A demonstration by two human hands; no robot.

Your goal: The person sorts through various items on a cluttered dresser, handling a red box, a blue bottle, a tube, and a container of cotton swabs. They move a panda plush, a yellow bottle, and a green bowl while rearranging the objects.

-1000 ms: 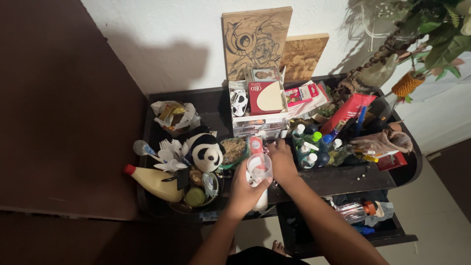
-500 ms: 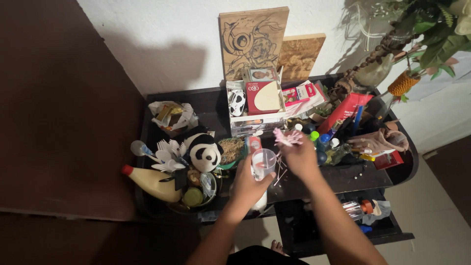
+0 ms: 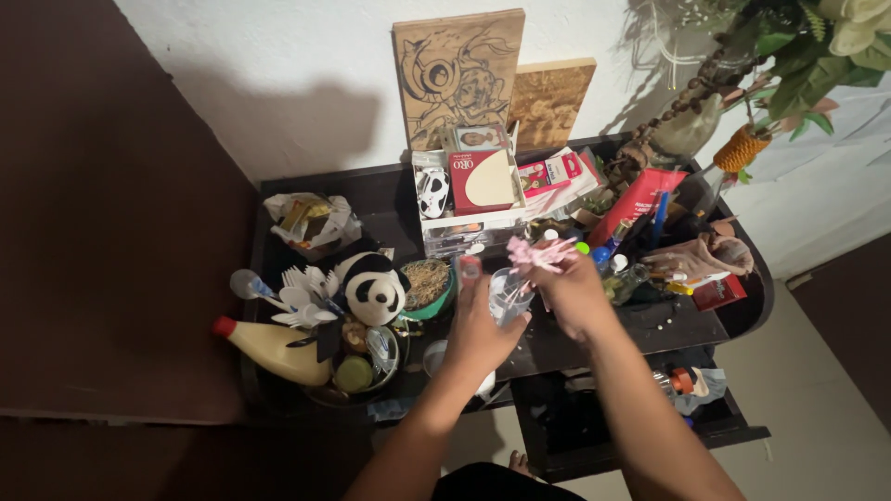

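Change since half a second ago: the right hand (image 3: 571, 295) has brought its bunch of pink-tipped sticks (image 3: 536, 254) over to the cup (image 3: 509, 295), and stick ends now dip into the cup mouth; earlier the bunch was held up and apart from it, so the loading of sticks into the cup is under way. The cup is the landmark. The dark table (image 3: 390, 199) under it is glossy, with a raised rim, and is crowded. Behind the cup, a clear plastic drawer box (image 3: 469, 227) with a red carton on top, and wooden picture boards (image 3: 459, 79) against the rough white wall. Left of the cup: a soft plush panda (image 3: 373, 288), white plastic forks (image 3: 302, 297), a pale squeeze bottle (image 3: 269, 348) with a red cap lying tilted. Right of the cup: small bottles with coloured caps (image 3: 603, 260). Below-right, an open drawer (image 3: 640, 417). The left hand (image 3: 483, 325) wraps the cup, a clear, smooth, thin-walled one, held above the table's front edge. The right hand's fingers close in a pinch on the thin, stiff sticks.
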